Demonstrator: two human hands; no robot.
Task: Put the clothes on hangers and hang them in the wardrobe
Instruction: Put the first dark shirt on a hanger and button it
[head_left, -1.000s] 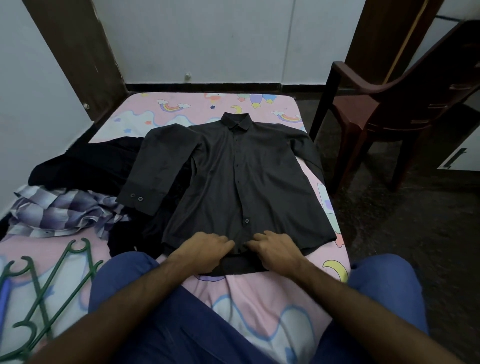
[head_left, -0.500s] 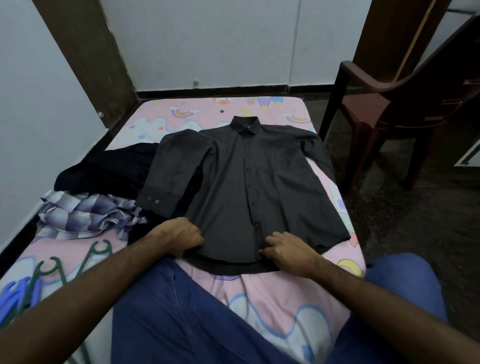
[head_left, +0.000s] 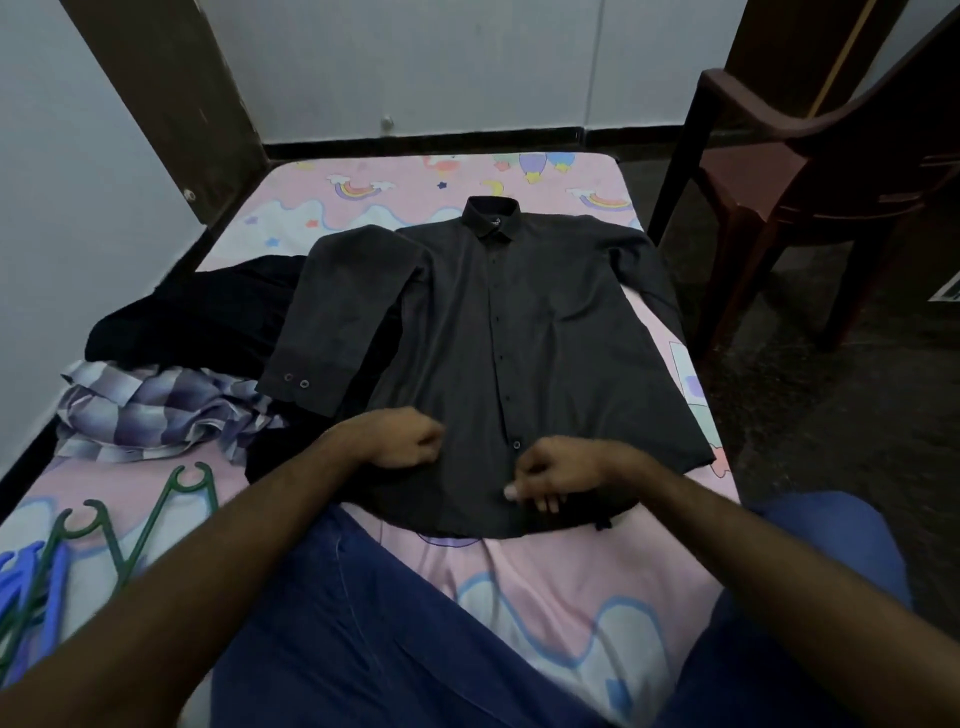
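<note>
Dark shirt (head_left: 519, 353) lying buttoned and flat on the mattress (head_left: 545, 597).
Left hand (head_left: 402, 439) and right hand (head_left: 553, 470) are resting loosely curled on its hem, gripping nothing; unbuttoning should come first (green hanger (head_left: 156, 514) waiting left).

The dark shirt (head_left: 519, 353) lies flat on the bed (head_left: 545, 582), so hands can pass over it freely. To its left a black garment (head_left: 197, 317) and a crumpled checked shirt (head_left: 156, 410) crowd the bed against the wall (head_left: 67, 218). Green hangers (head_left: 130, 540) and blue hangers (head_left: 31, 587) take the near-left corner. A brown chair (head_left: 810, 171) stands just beside the bed's right edge. Bare sheet lies beyond the collar and between the person's knees.
</note>
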